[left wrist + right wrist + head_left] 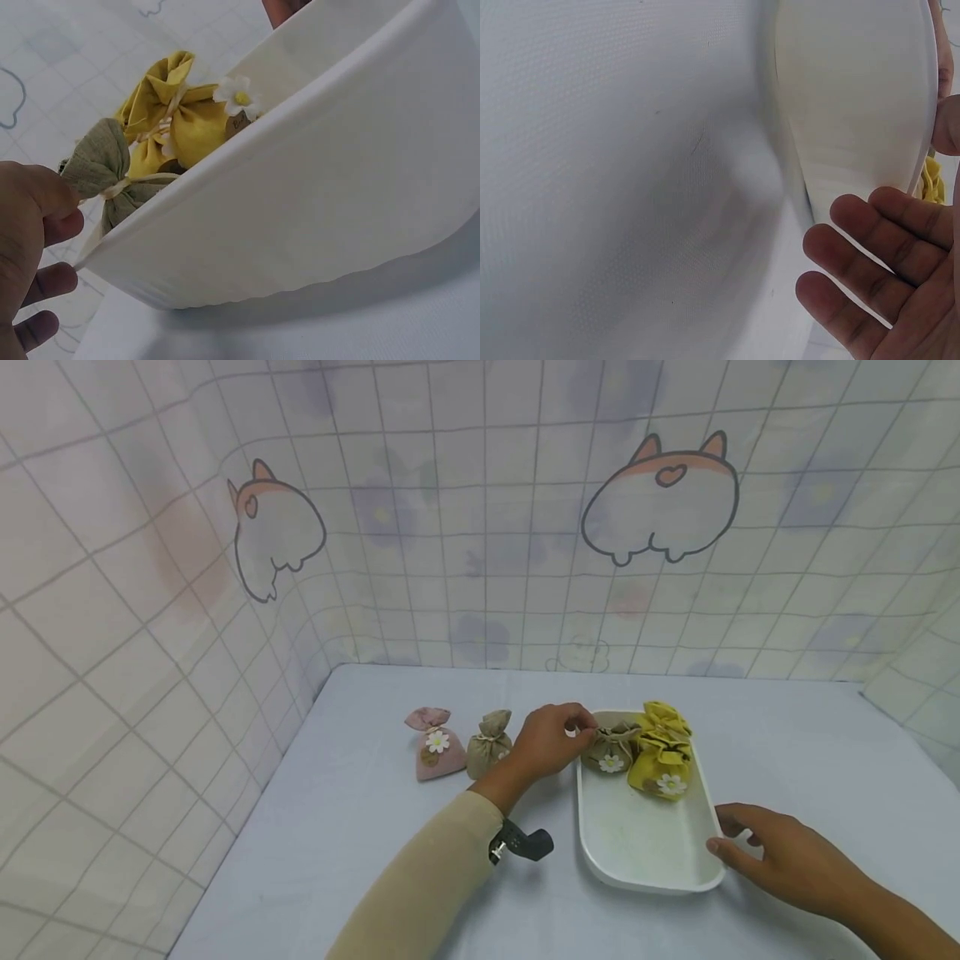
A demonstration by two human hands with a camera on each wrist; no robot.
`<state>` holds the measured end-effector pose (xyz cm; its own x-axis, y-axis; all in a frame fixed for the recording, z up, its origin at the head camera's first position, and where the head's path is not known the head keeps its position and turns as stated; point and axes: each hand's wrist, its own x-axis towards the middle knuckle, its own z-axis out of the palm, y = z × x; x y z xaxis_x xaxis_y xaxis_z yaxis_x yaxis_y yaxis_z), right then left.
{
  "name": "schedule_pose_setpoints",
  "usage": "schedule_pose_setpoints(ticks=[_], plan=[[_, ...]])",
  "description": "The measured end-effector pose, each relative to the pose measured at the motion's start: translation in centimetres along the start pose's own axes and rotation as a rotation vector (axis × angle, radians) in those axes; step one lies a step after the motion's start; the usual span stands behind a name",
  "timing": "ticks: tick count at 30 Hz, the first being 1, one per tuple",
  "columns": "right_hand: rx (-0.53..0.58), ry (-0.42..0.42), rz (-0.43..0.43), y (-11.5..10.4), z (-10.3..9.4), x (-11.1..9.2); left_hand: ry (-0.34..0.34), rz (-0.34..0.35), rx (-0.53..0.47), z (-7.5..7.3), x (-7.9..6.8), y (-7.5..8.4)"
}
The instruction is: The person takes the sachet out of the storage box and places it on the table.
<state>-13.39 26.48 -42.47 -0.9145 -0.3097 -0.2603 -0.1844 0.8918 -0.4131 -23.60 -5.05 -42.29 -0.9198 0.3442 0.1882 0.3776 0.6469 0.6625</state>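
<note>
In the head view, my left hand is at the far left corner of a white tray. It pinches the gathered top of a grey-green drawstring pouch with a white flower, which sits inside the tray. The left wrist view shows thumb and forefinger at that pouch's cloth, the other fingers loosely bent outside the tray. Beside it, two yellow pouches lean together against the right wall. My right hand holds the tray's near right rim, thumb over the edge and forefinger against the outer wall.
Left of the tray, a pink pouch with a white flower stands on the pale tablecloth. Next to it is another grey-green pouch, partly covered by my left wrist. A tile-patterned curtain rises behind the table.
</note>
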Motion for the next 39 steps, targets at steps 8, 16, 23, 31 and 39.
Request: schedule_pose_setpoints(ticks=[8, 16, 23, 31, 39], plan=[[0.005, 0.012, -0.016, 0.0, 0.0, -0.1, 0.024, 0.042, 0.007, -0.2, 0.2, 0.1], [0.004, 0.01, -0.02, 0.0, 0.1, -0.1, 0.04, 0.042, -0.048, -0.6, 0.1, 0.3], [0.008, 0.007, -0.011, -0.1, 0.0, -0.2, 0.054, 0.052, -0.084, -0.9, 0.1, 0.9], [0.013, 0.014, -0.022, 0.0, 0.1, -0.3, 0.075, 0.083, -0.1, -1.5, 0.1, 1.7], [0.006, 0.011, -0.02, -0.1, -0.1, -0.3, 0.1, 0.118, -0.111, -2.6, -0.2, 2.7]])
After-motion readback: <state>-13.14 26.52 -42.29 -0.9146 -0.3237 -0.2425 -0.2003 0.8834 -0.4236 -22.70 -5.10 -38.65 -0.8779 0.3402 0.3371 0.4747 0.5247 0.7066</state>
